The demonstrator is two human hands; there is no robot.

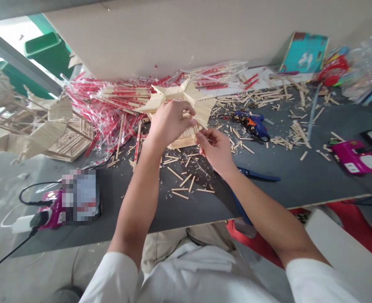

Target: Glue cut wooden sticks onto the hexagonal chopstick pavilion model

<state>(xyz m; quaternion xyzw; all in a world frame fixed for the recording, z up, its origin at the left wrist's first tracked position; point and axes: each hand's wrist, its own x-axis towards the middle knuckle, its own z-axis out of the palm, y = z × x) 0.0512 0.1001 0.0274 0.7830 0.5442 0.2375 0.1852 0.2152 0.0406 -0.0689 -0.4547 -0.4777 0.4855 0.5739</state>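
In front of me stands a pale model built of thin wooden sticks [204,105], with a star-like, ribbed roof and a stacked-stick base. My left hand [171,122] reaches over its near side, fingers curled and closed against the roof. Low at the model's right front corner, my right hand [217,149] is closed in a pinch on a small wooden stick [199,128], close to the roof's edge. The hands hide part of the model's front. Short cut sticks [186,181] lie scattered on the dark table [122,210] below it.
A blue glue gun [257,125] and blue-handled tool [258,174] lie to the right. Red-and-clear packets of sticks [110,97] pile up behind. Another stick model [56,130] stands left. Magenta power boxes [358,158] with cables sit at both sides, a phone-like device [81,195] at left.
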